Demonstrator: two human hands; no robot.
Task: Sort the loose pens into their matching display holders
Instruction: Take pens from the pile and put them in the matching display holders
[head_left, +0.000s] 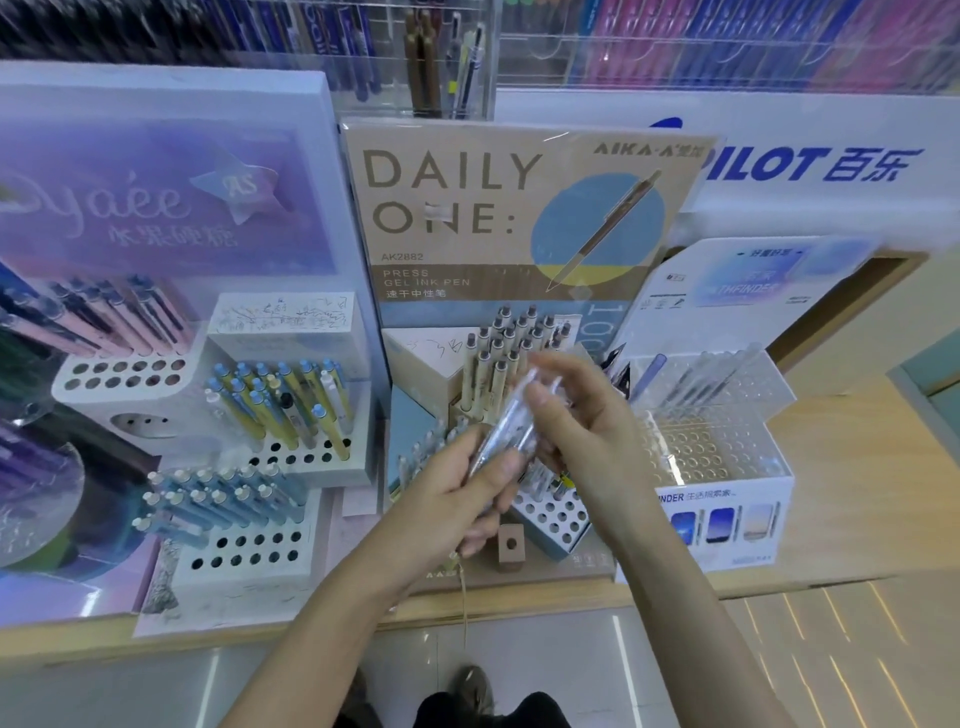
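Holding a bunch of clear translucent plastic pens (506, 415) just in front of the kraft-brown "DAILY ONE" display stand (467, 208), you have both hands on it. The left hand (462, 499) is curled round the lower end. The right hand (582, 415) has its fingers closed on the upper end, prob. to pull one out; blur hides how many it pinches. The bunch's long axis runs lower left to upper right, top end tilted away from you. Best match by look is the white box holder w/ clear perforated tray (717, 452), where similar see-through pens stand in the back rows. It sits to the right of both hands on the light wood surface (857, 467), so the right hand is nearer: carry rightward, then tip the pen upright over a hole.
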